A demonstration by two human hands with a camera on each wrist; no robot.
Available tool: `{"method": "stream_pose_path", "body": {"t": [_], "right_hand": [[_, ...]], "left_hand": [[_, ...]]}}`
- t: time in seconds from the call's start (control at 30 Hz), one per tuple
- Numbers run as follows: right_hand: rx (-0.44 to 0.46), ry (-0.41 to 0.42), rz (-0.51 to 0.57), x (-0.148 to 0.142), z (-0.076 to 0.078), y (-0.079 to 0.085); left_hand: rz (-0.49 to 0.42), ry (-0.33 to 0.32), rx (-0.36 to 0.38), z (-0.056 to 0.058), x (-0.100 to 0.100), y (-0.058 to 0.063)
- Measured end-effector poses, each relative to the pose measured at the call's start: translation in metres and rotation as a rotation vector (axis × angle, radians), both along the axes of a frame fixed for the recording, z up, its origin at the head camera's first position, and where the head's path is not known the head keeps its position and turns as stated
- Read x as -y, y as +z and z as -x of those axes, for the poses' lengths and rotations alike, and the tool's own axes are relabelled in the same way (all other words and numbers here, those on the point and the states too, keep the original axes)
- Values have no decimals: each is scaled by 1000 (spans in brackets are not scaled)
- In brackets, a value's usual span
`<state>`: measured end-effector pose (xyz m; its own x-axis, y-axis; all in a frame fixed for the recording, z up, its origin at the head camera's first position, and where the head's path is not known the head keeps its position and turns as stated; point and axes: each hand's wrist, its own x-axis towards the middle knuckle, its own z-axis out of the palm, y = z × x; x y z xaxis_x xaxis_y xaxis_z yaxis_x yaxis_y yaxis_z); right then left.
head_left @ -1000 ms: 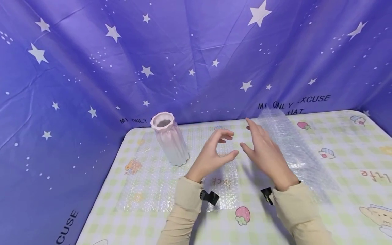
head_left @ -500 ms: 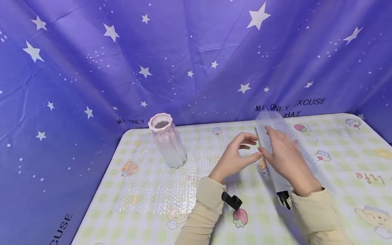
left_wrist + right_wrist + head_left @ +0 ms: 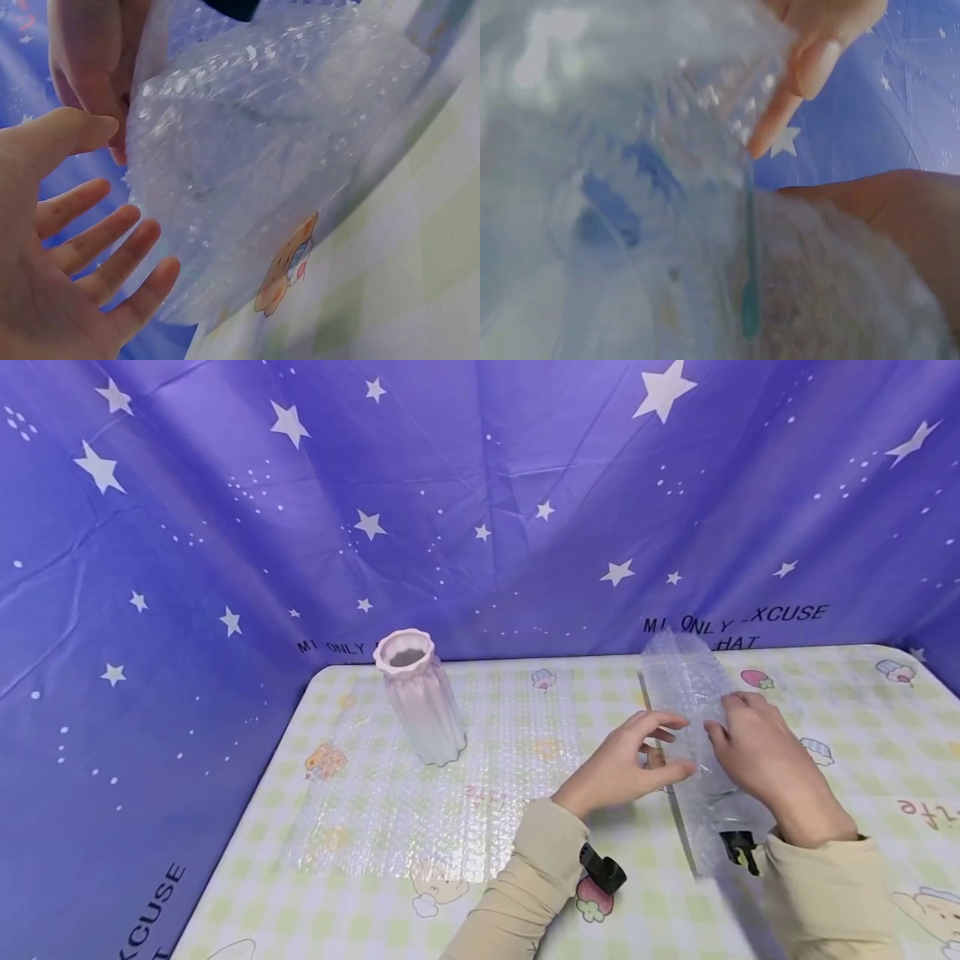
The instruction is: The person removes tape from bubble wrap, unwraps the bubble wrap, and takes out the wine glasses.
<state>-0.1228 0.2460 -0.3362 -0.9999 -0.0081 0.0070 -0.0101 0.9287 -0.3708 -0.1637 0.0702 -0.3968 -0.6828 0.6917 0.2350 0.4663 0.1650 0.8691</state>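
A strip of clear bubble wrap (image 3: 686,693) stands partly raised off the table on the right side in the head view. My right hand (image 3: 776,768) holds its right side with curled fingers. Close to the wrap's left side is my left hand (image 3: 626,764), its fingers spread and slightly bent, with nothing between them. In the left wrist view, the wrap (image 3: 247,142) bulges in front of the open left palm (image 3: 45,247), and the right hand (image 3: 94,52) is at its edge. Blurred wrap (image 3: 615,247) fills most of the right wrist view.
A pink-to-white fluted vase (image 3: 423,710) stands on a flat bubble wrap sheet (image 3: 375,835) at the left. Beneath lies a green-and-white checked tablecloth (image 3: 240,893) with cartoon prints. A blue starry curtain (image 3: 480,468) rises behind the table.
Both hands have moved right. The right hand has gone from hovering beside the wrap strip to holding its right side, and the strip has lifted and tilted to the left. The vase stays put.
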Motion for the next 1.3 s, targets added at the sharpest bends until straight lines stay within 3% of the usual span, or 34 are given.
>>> {"method": "stream_pose_path", "body": {"t": [0.17, 0.3, 0.47, 0.73, 0.93, 1.13, 1.23, 1.3], "right_hand": [[31, 62, -9, -13, 2, -3], [14, 78, -12, -17, 5, -5], [12, 74, -3, -21, 4, -2], [23, 69, 8, -24, 5, -2], [18, 77, 10, -22, 6, -4], [-7, 83, 23, -19, 6, -6], [-14, 78, 22, -19, 7, -7], [-19, 79, 21, -18, 7, -7]], "left_hand": [[98, 76, -51, -6, -8, 5], [214, 180, -123, -11, -15, 11], [272, 259, -93, -16, -31, 18], [363, 185, 27, -3, -37, 33], [293, 122, 122, 4, -30, 29], [301, 91, 84, 7, -22, 29], [304, 128, 48, 8, -22, 29], [315, 190, 27, 7, -23, 28]]}}
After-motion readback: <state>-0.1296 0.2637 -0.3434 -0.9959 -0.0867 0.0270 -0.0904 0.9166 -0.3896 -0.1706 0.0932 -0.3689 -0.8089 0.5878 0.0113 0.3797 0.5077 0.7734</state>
